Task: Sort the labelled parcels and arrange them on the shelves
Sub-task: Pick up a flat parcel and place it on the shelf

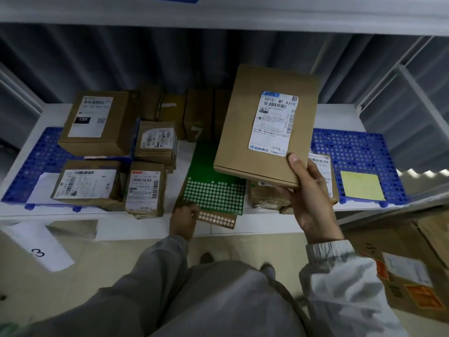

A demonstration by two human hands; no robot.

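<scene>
Gripping the flat parcel (266, 125) by its near right corner, my right hand (313, 198) is holding it tilted above the shelf (340, 113), thumb on top, label facing me; my left hand (183, 221) is pinching the near edge of the brown perforated sheet (216, 218) just below the green mat (213, 181); I am judging that I should be reading the label code first, then lowering the parcel flat onto a free spot, keeping it off the small parcel (267, 195) beneath my wrist.

matt cardboard parcel (264, 122) – paper label (273, 124) – perforated blue plastic mat (352, 147).
</scene>
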